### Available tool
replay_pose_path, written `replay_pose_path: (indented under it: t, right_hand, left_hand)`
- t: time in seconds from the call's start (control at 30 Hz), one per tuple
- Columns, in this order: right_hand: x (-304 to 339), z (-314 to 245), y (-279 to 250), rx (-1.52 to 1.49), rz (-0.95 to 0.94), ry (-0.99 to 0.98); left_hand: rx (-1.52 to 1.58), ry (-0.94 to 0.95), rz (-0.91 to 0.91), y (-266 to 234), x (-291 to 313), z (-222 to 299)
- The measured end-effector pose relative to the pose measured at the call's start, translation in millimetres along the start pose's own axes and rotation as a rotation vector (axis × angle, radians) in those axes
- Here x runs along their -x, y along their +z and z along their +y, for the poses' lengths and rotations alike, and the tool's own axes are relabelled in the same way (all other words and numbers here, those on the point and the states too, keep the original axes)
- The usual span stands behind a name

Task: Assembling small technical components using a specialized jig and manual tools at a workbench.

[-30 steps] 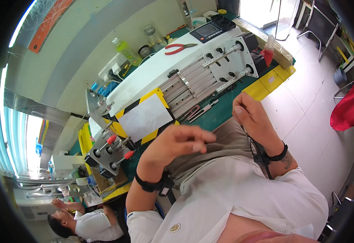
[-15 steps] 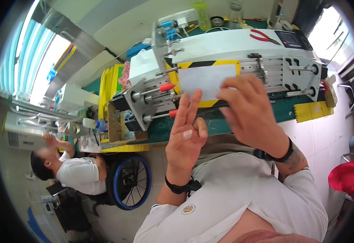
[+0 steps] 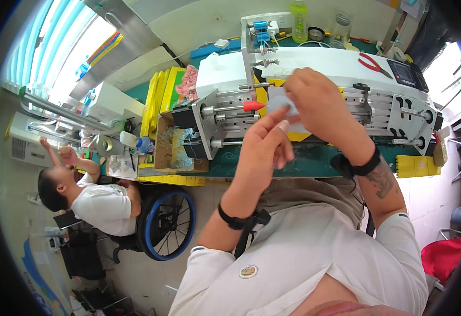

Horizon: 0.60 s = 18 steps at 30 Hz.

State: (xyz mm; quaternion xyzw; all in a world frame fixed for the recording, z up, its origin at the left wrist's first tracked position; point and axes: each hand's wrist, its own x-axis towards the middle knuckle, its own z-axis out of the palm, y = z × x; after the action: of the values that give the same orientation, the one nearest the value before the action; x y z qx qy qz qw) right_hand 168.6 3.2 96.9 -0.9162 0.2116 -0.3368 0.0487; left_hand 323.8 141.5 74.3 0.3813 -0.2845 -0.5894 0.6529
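My left hand [image 3: 266, 145] is raised in front of the metal machine, its index finger and thumb stretched toward my right hand and the other fingers loosely bent. Bent over beside them, my right hand [image 3: 322, 108] has its fingers curled in; whatever they hold is hidden. Behind the hands lies a white sheet [image 3: 277, 96] on a yellow-and-black bordered plate [image 3: 299, 136], mostly covered by my hands. One red pointed tip [image 3: 253, 106] on a rod shows just left of the sheet.
Red-handled pliers [image 3: 370, 63] lie on the white housing [image 3: 314, 59] near a control panel [image 3: 401, 73]. A cardboard box [image 3: 166, 142] with clear plastic bits stands left of the machine. Another person [image 3: 101, 203] sits at the left beside a blue-rimmed wheel [image 3: 167, 226].
My hands have come together over the sheet: the left has turned, its two raised fingers lowered toward the right. The right has curled in. The view has shifted, and the seated person's arms have moved.
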Motion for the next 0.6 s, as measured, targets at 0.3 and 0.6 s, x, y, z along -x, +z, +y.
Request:
replay_pose_path:
  t: [0.3, 0.6]
  right_hand:
    - [67.3, -28.3, -26.3, -0.033, 0.025, 0.143]
    - [51.4, -31.6, -1.5, -0.25, 0.069, 0.151]
  left_hand:
    - [-1.742, 0.824, -0.283, -12.3, -42.1, 90.7]
    - [-1.932, 0.905, -0.429, -9.8, -48.0, 80.7]
